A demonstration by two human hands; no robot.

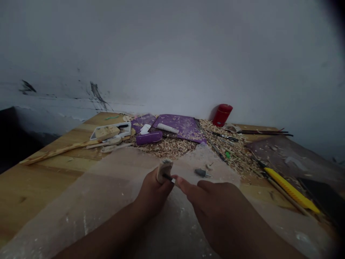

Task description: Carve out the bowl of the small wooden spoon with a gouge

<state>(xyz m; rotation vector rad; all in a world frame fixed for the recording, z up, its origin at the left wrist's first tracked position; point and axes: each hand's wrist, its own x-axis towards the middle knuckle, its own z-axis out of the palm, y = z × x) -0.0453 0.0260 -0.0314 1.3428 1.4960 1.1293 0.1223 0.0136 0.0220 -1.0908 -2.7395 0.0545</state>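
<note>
My left hand [152,194] is closed around a small pale carved wooden piece [164,168], which sticks up above the fist. My right hand [215,201] pinches a thin dark tool [168,177] between thumb and finger, its tip against the wooden piece. Both hands hover over a dusty translucent sheet [107,201] spread on the wooden table [35,180]. A small grey bit [202,173] lies on the sheet just beyond my right hand.
Wood shavings [172,145] heap behind the sheet. Further back lie a purple mat [185,127], a purple block [149,137], a white tray [110,131] and a red cylinder [222,114]. A long stick [54,153] lies left; a yellow utility knife [291,189] right.
</note>
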